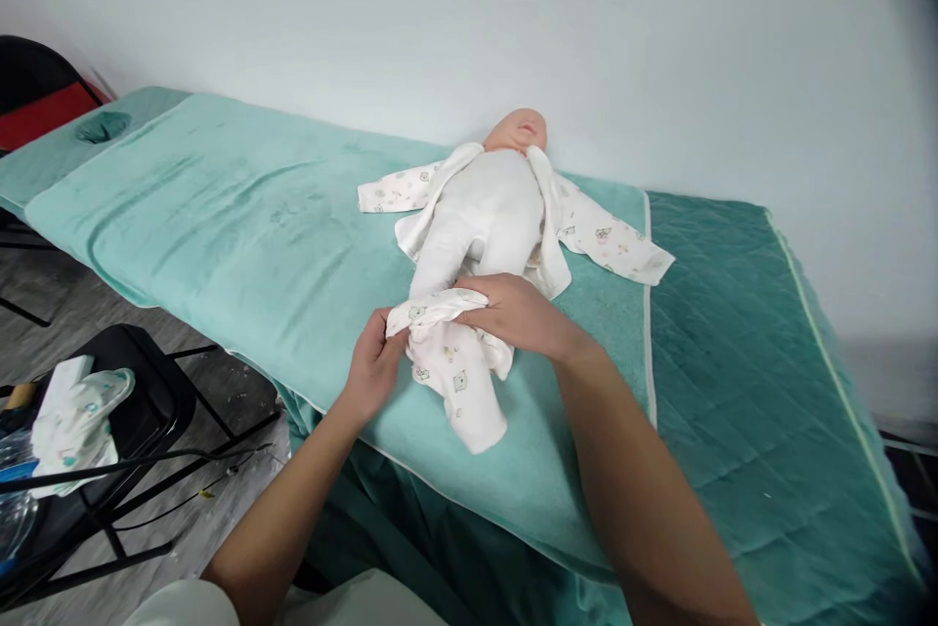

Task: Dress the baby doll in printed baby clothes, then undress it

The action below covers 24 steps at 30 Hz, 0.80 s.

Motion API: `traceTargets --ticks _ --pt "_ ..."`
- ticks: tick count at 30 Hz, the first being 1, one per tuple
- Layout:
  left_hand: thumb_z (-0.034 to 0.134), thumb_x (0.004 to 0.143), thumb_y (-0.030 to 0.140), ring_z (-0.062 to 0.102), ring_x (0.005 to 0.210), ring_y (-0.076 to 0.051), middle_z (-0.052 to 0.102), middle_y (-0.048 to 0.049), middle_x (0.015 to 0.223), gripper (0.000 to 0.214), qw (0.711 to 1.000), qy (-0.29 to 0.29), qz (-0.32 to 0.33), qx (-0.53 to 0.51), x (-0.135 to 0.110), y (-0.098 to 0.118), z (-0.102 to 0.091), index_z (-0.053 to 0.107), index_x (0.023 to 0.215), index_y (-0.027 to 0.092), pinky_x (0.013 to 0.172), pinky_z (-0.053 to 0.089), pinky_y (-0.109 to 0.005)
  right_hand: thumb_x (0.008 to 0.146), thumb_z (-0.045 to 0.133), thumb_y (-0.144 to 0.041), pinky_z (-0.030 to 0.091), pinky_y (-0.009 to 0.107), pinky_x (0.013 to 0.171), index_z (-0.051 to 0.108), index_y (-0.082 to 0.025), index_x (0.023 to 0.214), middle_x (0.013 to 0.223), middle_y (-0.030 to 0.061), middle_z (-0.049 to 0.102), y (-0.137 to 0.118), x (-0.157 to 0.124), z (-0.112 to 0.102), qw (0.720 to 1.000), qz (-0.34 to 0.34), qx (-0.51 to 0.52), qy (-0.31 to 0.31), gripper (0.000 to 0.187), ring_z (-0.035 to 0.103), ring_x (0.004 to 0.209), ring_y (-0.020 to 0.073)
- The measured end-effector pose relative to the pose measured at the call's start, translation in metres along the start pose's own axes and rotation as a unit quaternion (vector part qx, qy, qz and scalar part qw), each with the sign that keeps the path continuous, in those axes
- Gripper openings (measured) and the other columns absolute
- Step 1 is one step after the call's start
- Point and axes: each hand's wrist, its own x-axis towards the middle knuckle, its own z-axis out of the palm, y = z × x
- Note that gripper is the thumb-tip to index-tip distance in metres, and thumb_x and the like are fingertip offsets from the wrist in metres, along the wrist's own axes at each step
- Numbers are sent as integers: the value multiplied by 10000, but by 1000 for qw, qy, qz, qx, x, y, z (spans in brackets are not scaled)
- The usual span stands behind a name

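A baby doll (488, 201) with a white cloth body lies on its back, its head toward the wall. It wears an open white printed jacket (605, 233), the sleeves spread to both sides. Around the lower part of the doll's legs are printed baby pants (461, 377), with one pant leg hanging toward me. My left hand (375, 367) pinches the left end of the waistband. On the other side, my right hand (513, 313) grips the waistband, its fingers partly hidden by the fabric. The doll's feet are hidden inside the pants.
The doll lies on a padded bed with a light green cover (220, 187) and a darker quilted cover (733, 333) at right. A white wall (469, 20) stands behind. A black folding chair (147, 372) at lower left holds a printed cloth or diaper (80, 421) and plastic items.
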Motion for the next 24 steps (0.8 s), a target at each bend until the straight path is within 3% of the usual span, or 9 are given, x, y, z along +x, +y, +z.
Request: traceTargets --ticks 7,11,16,24 --pt "551 932 285 529 815 -145 609 3 893 90 996 5 84 42 36 -4 1 605 958 218 750 430 -254 912 614 -361 413 282 699 714 -221 896 899 1 749 2 1 0 1000 2 4 9 173 654 835 204" --pt "521 944 274 528 808 -145 597 6 872 86 991 -9 110 78 61 4 2 581 946 213 747 428 -262 924 620 -432 436 297 725 725 -236 979 941 4 764 -1 -1 -1 1000 4 1 14 229 671 851 216" --pt "518 976 293 524 812 -150 586 -6 876 122 980 -32 164 112 93 14 8 561 906 203 790 436 -290 908 630 -382 434 305 748 692 -227 1004 997 9 761 1 2 0 999 7 -16 44 193 673 900 228" --pt "515 1020 274 582 992 -204 630 -78 1041 136 915 -59 308 255 140 14 16 615 989 188 939 461 -355 857 602 -344 411 299 686 614 -218 868 888 23 725 11 13 5 983 80 -6 164 126 632 811 220"
